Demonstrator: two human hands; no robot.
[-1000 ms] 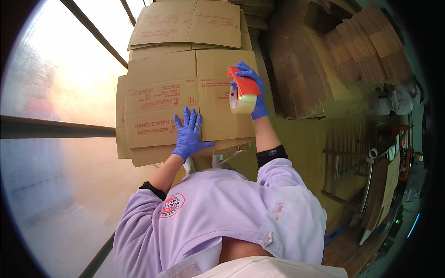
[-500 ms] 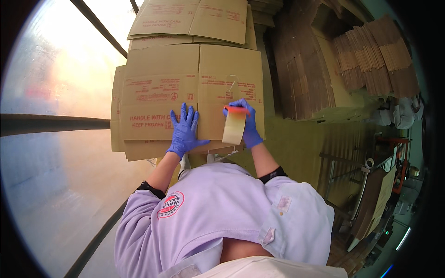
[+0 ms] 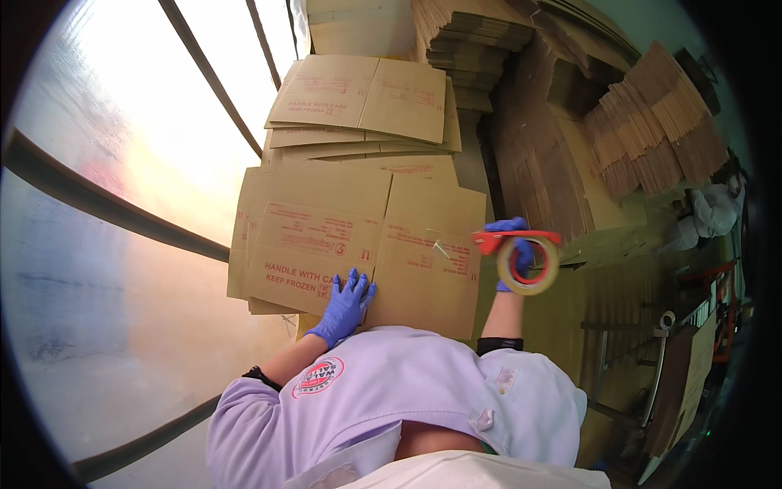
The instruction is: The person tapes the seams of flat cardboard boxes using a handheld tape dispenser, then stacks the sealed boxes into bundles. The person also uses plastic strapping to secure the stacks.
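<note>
Right hand (image 3: 515, 254) moved off box (image 3: 358, 244) to its right edge, frame centre-right, clamped on tape dispenser (image 3: 525, 259). Left hand (image 3: 344, 306), fingers spread, flat on box, lower centre.

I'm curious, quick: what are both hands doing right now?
Left hand: open, flat on the cardboard box.
Right hand: closed, holding the tape dispenser.

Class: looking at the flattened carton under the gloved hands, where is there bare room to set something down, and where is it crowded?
Free: the flattened brown cardboard carton's right panel, between the blue-gloved left hand and the right hand holding the red tape dispenser. Crowded: the stacked flat cartons beyond.
</note>
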